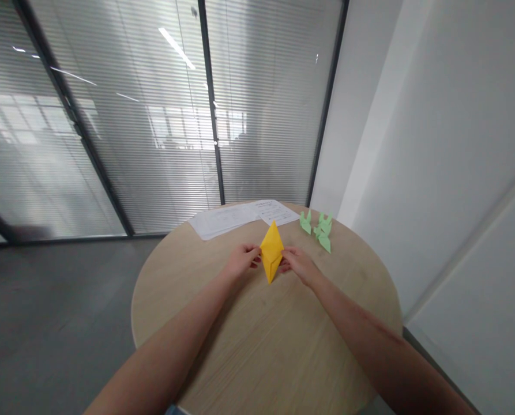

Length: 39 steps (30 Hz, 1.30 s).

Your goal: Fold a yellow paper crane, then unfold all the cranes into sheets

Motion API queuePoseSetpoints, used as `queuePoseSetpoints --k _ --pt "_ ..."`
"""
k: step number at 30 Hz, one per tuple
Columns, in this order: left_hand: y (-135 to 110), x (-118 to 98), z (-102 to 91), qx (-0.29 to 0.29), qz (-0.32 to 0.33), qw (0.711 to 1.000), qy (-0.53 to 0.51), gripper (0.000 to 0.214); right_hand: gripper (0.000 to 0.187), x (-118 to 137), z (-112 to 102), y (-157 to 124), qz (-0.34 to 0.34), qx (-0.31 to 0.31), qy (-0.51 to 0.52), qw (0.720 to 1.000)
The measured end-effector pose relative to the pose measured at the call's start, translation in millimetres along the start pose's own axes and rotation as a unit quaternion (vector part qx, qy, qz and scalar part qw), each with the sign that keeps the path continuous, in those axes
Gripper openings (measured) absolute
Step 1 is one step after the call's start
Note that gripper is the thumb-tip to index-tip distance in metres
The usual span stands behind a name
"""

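Note:
A yellow folded paper [271, 248], shaped like a tall diamond with crease lines across its lower half, is held up over the table. My left hand [243, 258] pinches its left corner between thumb and fingers. On the opposite corner, my right hand [298, 263] grips it the same way, some fingers tucked behind the paper. Beyond my right hand lie several light green folded paper figures [323, 226] with pointed tips, grouped close together.
Printed white sheets [226, 219] overlap along the far edge of the round wooden table [257, 346]. Behind the table stands a glass partition [266, 115] with blinds and dark frames. A white wall [456, 173] rises on the right, and grey floor [67, 300] shows at left.

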<state>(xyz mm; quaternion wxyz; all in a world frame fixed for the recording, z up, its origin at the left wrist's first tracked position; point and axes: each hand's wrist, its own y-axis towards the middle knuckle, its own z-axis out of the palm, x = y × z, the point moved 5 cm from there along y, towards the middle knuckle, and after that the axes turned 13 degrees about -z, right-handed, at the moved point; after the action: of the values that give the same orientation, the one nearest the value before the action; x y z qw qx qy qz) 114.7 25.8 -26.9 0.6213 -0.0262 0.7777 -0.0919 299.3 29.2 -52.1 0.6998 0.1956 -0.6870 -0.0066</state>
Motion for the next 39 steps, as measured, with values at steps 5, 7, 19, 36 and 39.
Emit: queuePoseSetpoints --k 5,7,19,36,39 --pt "-5 -7 -1.3 -0.010 0.028 1.000 0.005 0.019 0.024 1 2 0 -0.007 -0.006 -0.006 1.000" --pt "-7 -9 -1.0 -0.012 0.036 0.999 0.006 0.018 0.026 0 2 0 -0.011 -0.006 0.006 1.000" --pt "5 7 -1.3 0.031 -0.018 0.994 -0.101 0.023 0.049 11 3 -4 -0.028 -0.014 0.110 0.993" --pt "6 6 1.6 0.035 0.007 0.998 -0.061 0.036 0.022 -2 6 -2 -0.001 -0.025 0.051 0.998" --pt "6 6 1.6 0.029 0.007 0.998 -0.057 0.035 0.019 -6 6 -2 0.010 -0.027 0.046 0.999"
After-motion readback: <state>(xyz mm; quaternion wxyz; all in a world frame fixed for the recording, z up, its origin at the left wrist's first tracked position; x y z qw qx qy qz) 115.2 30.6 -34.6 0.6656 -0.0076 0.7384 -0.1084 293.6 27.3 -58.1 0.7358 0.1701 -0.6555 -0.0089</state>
